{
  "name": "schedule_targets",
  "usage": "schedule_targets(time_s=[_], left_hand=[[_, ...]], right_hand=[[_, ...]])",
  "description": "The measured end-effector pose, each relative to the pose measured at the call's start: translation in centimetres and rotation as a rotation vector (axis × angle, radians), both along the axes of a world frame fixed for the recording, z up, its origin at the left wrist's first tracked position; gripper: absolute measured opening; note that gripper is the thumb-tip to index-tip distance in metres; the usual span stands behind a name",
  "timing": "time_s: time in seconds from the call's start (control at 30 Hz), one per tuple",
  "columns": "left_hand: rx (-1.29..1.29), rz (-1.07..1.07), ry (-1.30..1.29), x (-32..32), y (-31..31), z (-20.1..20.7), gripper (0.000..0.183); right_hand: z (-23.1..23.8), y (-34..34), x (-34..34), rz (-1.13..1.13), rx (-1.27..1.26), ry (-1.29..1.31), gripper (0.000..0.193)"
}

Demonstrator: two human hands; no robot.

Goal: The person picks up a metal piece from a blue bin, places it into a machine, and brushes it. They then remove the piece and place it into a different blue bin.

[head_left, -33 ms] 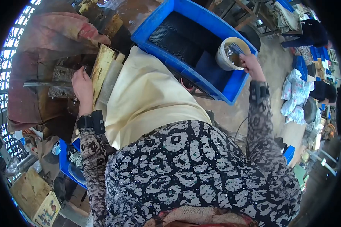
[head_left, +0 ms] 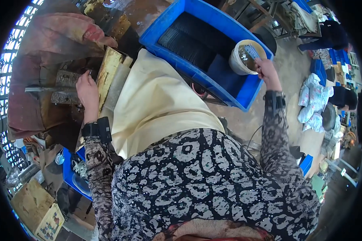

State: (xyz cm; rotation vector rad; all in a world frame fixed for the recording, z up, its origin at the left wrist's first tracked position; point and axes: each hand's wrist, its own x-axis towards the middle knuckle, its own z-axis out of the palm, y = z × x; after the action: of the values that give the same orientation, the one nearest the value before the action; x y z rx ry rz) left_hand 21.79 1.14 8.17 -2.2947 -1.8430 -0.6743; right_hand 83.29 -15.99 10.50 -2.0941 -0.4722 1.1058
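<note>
Strip [head_left: 251, 51] held across the mouth of the pail [head_left: 239, 66] by the right hand [head_left: 266, 69]

The near end of the pale blue strip is pinched between the curled fingers of the right hand, just at the pail's rim. From there the strip is pointed inward over the mouth, its long axis slanted forward and to the left, away from the wrist. Whether its far tip is dipped in what lies inside is not made clear.

The pail is set inside the blue crate [head_left: 233, 99], near the right end and toward the far corner; thin black sheets [head_left: 177, 40] are stacked nearer the left end. The strip and pail are reached far more closely by the right hand.

The left hand [head_left: 87, 90] is placed well apart, beyond the crate's left end, over a metal block [head_left: 67, 77] and beside a rod [head_left: 44, 89]. Its fingers are bent, but whether anything is gripped there is hidden.
</note>
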Motion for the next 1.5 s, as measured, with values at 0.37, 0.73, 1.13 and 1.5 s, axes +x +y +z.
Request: schedule_targets(time_s=[0.37,0.73,1.13,1.5], left_hand=[[0.013,-0.004,0.025,1.1,-0.3,0.6,0.024],[0.01,-0.021,0.02,1.7,-0.4,1.3,0.023],[0.035,-0.009,0.045,1.1,-0.9,1.1,0.023],[0.034,-0.024,0.02,1.5,-0.5,0.8,0.022]], right_hand=[[-10.4,3.7,-9.7,-0.378,0.017,0.45,0.021],[-24.0,5.4,-6.8,0.01,-0.216,0.146,0.021],[-22.9,7.1,-8.0,0.613,-0.248,-0.3,0.034],[-18.4,3.7,-6.0,0.605,-0.329,-0.554,0.047]])
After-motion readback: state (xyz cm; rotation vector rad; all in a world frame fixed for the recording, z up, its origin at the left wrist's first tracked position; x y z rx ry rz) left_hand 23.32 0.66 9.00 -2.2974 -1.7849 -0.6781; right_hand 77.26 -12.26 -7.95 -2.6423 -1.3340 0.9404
